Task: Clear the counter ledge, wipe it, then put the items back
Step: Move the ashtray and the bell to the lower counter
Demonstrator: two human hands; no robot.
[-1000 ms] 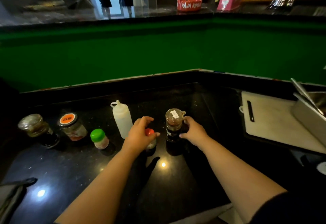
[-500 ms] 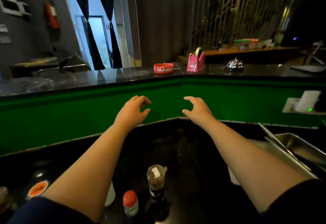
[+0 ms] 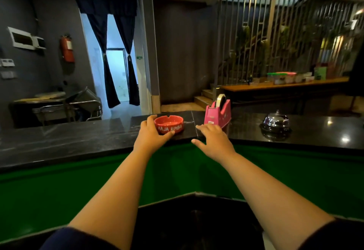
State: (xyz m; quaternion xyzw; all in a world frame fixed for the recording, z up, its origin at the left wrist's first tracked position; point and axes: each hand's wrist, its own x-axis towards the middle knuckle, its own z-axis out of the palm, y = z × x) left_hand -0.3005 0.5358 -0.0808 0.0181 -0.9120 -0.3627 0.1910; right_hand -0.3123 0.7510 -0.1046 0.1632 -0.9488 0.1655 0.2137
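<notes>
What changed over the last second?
Both hands left the bottles below and rose to the ledge. The left hand now grips the red ashtray; the right hand reaches, open, toward the pink tape dispenser. Ashtray, dispenser and bell stay put.

A second earlier the left grip [image 3: 151, 134] lay on a red-capped shaker and the right grip [image 3: 213, 141] on a glass jar, both low on the worktop [image 3: 197, 216]. Both let go, rose empty and reached forward over the green wall. The left grip landed on the ledge [image 3: 78, 139] and curled round the ashtray [image 3: 170, 123], fingers behind its left side and thumb across its front. The right grip arrived with fingers spread, its fingertips at the base of the tape dispenser [image 3: 218, 111]; whether they touched it could not be told. The view lifted, so shaker and jar dropped from sight below both grips.
</notes>
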